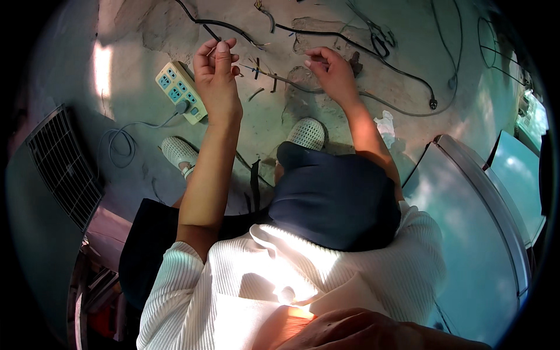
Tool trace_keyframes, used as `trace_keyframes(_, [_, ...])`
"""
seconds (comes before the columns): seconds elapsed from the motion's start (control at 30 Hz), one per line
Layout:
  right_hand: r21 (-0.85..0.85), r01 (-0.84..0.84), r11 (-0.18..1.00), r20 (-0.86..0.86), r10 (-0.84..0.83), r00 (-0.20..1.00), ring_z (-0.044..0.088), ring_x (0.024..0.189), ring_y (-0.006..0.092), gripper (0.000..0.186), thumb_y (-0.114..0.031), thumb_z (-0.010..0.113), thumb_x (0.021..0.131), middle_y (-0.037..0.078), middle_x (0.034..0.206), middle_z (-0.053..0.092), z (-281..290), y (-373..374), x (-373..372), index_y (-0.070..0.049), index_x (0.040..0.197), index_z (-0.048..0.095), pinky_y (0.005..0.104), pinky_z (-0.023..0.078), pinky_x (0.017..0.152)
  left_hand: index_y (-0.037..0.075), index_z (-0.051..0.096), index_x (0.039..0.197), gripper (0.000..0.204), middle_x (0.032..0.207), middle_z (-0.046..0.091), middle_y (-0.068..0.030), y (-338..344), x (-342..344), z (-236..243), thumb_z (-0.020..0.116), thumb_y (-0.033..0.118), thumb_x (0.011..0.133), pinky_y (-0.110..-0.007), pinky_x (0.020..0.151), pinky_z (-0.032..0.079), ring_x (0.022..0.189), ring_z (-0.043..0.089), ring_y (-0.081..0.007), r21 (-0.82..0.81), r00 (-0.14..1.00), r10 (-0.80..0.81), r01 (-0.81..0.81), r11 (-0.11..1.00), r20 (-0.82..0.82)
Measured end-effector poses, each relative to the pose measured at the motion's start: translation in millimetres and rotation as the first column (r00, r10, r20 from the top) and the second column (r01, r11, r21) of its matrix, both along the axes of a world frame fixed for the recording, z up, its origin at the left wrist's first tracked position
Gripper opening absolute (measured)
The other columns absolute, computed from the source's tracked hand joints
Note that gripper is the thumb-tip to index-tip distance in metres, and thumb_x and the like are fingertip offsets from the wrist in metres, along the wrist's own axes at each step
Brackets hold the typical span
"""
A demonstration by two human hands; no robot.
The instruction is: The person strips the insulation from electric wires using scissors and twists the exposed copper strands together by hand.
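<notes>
My left hand (217, 73) is raised at upper centre, its thumb and fingers closed on a black cable that runs in from above. My right hand (332, 76) hovers to the right, fingers bent, with a small gap between thumb and forefinger and nothing plain to see in it. Below it passes a grey cable (297, 87), whose split end shows thin coloured wires between my hands. Another black cable (230, 25) with bared wire ends lies beyond my left hand. Beside my left wrist sits a cream power strip (190, 100) with a grey plug (182, 107) in it.
Scissors (379, 41) lie at the far right, near a black cable with a plug (433, 104). Short cable scraps (256, 93) litter the concrete floor. A wire-grille panel (64, 166) stands left; a pale panel (461, 233) stands right. My shoes (306, 134) are below my hands.
</notes>
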State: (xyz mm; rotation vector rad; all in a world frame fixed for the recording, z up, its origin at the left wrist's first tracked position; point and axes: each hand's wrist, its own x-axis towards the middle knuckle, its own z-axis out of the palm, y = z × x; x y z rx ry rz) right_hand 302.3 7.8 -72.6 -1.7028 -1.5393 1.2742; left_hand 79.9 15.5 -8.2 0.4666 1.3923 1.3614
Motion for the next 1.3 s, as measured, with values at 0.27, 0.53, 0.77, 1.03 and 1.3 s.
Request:
trace_keyframes(0.27, [-0.045,0.106,0.993,0.897,-0.007,0.442,0.060,0.107,0.0341,0.044,-0.025,0.071,0.076,0.015,0.119,0.058,-59.7,82.5,166.8,-0.013,0.116,0.059,0.0448,0.050,0.086,0.015,0.057,0.112,0.018,0.102,0.064,0.0032,-1.0,0.0,5.3,0.058,0.022,0.095,-0.023,0.076,0.048,0.088,0.060,-0.0072,-0.157,0.830,-0.179,0.303,0.940,0.528])
trace_keyframes(0.53, [-0.147,-0.088,0.985,0.830,0.171,0.531,0.067,0.091,0.0257,0.033,-0.029,0.069,0.077,0.008,0.096,0.069,-21.6,81.2,157.1,-0.007,0.101,0.064,0.0384,0.052,0.076,0.012,0.060,0.099,0.013,0.093,0.063,0.0027,0.4,-10.8,3.4,0.059,0.022,0.092,-0.030,0.077,0.049,0.083,0.060,-0.0115,-0.247,0.641,-0.065,0.385,0.889,0.765])
trace_keyframes(0.77, [-0.239,0.050,0.970,-0.358,-0.136,0.924,0.061,0.087,0.0093,0.023,-0.004,0.062,0.083,0.004,0.097,0.066,30.0,19.1,61.7,-0.002,0.106,0.058,0.0234,0.048,0.077,0.011,0.062,0.093,0.012,0.082,0.060,0.0041,2.5,-9.8,4.4,0.063,0.022,0.089,-0.029,0.074,0.047,0.075,0.057,-0.0090,-0.242,0.703,-0.141,0.416,0.877,0.697])
trace_keyframes(1.03, [-0.304,-0.107,0.947,-0.266,0.024,0.964,0.050,0.074,0.0083,0.039,-0.029,0.074,0.084,-0.001,0.080,0.052,71.3,-26.0,-0.3,-0.005,0.109,0.057,0.0225,0.043,0.069,0.015,0.065,0.090,0.010,0.075,0.056,0.0089,5.2,-1.7,6.9,0.068,0.023,0.086,-0.021,0.066,0.042,0.067,0.052,-0.0023,-0.336,0.819,-0.171,0.403,0.851,0.547])
trace_keyframes(1.3, [-0.370,-0.395,0.841,-0.549,0.145,0.823,0.048,0.079,0.0112,0.060,-0.063,0.058,0.085,0.002,0.086,0.052,75.1,-32.8,-1.3,-0.005,0.100,0.054,0.0275,0.043,0.073,0.013,0.066,0.088,0.007,0.070,0.053,0.0087,3.0,0.2,4.3,0.064,0.020,0.086,-0.021,0.070,0.039,0.065,0.046,-0.0025,-0.359,0.874,-0.327,0.453,0.816,0.360])
